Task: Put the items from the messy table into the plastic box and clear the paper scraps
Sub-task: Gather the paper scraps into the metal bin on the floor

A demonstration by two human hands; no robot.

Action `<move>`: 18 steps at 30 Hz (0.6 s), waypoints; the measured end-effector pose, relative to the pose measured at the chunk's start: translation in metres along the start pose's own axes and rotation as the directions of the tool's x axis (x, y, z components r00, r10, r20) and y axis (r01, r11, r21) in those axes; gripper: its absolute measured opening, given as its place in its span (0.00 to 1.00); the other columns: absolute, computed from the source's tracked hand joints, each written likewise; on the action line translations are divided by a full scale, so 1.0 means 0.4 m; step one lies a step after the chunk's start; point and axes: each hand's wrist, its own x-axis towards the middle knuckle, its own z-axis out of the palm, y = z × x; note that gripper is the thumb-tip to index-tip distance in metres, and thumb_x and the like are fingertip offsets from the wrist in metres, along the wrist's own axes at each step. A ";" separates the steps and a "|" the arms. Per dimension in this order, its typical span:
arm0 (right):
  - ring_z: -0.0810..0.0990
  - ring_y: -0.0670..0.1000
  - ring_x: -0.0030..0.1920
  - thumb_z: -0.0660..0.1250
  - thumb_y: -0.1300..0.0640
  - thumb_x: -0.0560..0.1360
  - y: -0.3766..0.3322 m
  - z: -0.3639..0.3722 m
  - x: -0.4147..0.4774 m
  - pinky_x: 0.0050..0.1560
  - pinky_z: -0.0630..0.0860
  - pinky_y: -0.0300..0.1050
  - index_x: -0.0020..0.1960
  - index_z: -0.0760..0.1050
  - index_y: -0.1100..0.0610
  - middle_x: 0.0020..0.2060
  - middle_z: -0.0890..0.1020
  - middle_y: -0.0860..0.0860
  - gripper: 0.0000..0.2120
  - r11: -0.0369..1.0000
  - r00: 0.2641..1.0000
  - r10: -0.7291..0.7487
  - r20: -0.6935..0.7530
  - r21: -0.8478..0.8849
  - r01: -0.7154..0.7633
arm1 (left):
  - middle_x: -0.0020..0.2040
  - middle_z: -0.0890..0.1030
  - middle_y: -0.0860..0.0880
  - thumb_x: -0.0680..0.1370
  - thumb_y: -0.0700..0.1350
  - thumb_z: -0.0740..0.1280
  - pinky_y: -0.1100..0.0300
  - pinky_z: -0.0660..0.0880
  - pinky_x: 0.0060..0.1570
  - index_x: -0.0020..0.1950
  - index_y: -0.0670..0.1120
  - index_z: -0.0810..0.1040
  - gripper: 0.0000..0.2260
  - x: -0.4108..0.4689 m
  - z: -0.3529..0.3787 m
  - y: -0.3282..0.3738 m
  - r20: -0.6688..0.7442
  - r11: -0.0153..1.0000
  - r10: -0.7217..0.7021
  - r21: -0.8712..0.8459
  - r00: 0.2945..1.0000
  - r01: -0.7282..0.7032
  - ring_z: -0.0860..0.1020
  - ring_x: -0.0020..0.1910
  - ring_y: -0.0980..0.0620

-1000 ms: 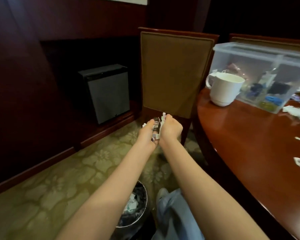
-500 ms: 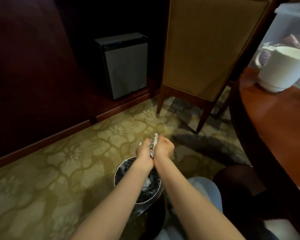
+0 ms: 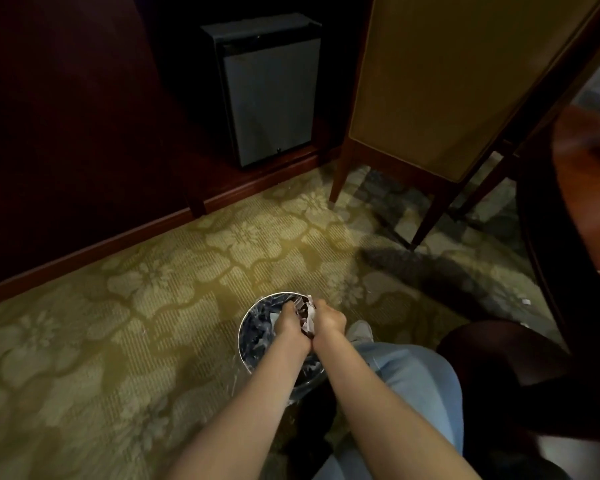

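Observation:
My left hand [image 3: 289,322] and my right hand [image 3: 329,319] are pressed together, cupping a bunch of paper scraps [image 3: 307,313] between them. They hover directly over a round metal waste bin [image 3: 248,332] on the carpet, lined with a clear bag and holding more torn paper. The plastic box is out of view. Only a sliver of the wooden table [image 3: 582,174] shows at the right edge.
An upholstered chair [image 3: 447,81] stands ahead on the right, its legs on the patterned carpet. A small grey fridge [image 3: 267,95] sits in a dark wood alcove. A dark stool seat [image 3: 499,355] is at my right. My jeans-clad leg [image 3: 406,372] lies beside the bin.
My view has tipped down from the table to the floor. Both hands, still cupped on the scraps, have lowered from in front of the chair to just above the bin.

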 end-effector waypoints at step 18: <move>0.75 0.57 0.32 0.62 0.59 0.77 0.034 0.013 0.038 0.30 0.72 0.48 0.44 0.72 0.65 0.36 0.75 0.60 0.08 0.957 0.961 0.241 0.136 0.129 -0.258 | 0.39 0.73 0.42 0.80 0.49 0.53 0.53 0.70 0.35 0.42 0.40 0.71 0.15 0.030 -0.020 0.009 -0.161 0.999 0.015 -0.028 0.987 -0.019 0.71 0.35 0.44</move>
